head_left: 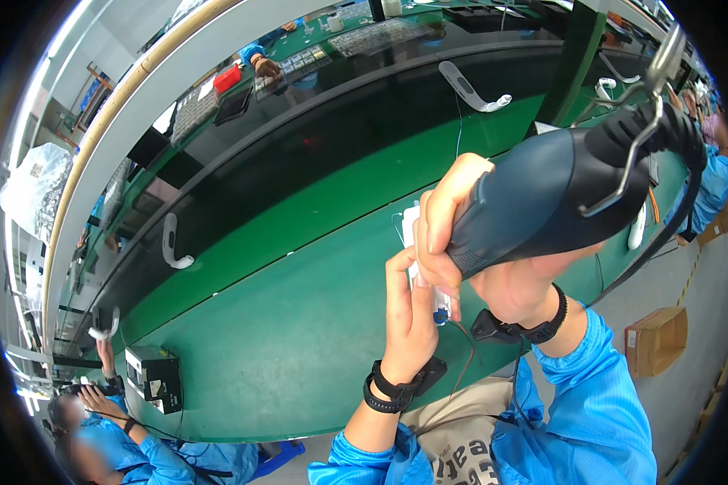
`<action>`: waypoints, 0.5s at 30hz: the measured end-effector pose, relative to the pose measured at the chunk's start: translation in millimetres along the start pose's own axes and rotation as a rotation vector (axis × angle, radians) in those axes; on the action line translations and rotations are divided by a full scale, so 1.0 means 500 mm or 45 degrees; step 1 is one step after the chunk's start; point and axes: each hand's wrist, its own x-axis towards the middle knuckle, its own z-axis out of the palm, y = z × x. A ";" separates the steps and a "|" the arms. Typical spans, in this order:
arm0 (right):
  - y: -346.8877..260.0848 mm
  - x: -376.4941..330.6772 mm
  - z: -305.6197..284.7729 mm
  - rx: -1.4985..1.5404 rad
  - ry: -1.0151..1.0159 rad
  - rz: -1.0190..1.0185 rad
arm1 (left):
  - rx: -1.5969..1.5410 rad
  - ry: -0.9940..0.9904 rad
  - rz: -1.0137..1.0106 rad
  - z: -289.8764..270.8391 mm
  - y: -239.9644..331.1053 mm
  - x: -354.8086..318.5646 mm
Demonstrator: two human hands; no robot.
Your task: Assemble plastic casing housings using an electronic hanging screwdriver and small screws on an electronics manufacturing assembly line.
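My right hand is wrapped round a large dark blue and black electric screwdriver, hung from a metal hook. Its tip is hidden behind my fingers. Just below, my left hand grips a narrow white plastic part, mostly covered by both hands. The fingers of the two hands meet around it. A small blue piece with thin wires sticks out at its lower end.
Beneath my hands spreads a green tabletop. Beyond it, a dark conveyor belt carries a curved white-grey housing and another housing. A black box stands at left near a co-worker. A cardboard box is on the floor.
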 end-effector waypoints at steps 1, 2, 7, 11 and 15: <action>0.003 -0.003 -0.001 0.095 0.039 -0.023 | -0.003 -0.009 0.001 0.003 0.000 0.001; -0.004 -0.003 -0.004 0.089 0.044 -0.029 | 0.155 0.003 0.082 0.006 0.000 0.001; 0.005 -0.026 -0.040 0.274 -0.176 -0.063 | -0.001 -0.117 0.051 0.015 -0.012 0.002; -0.011 -0.039 -0.037 0.368 -0.123 -0.079 | 0.325 -0.031 0.189 0.026 -0.008 -0.005; -0.062 -0.087 -0.101 0.137 0.011 -0.281 | 0.189 -0.060 0.037 0.038 -0.012 -0.018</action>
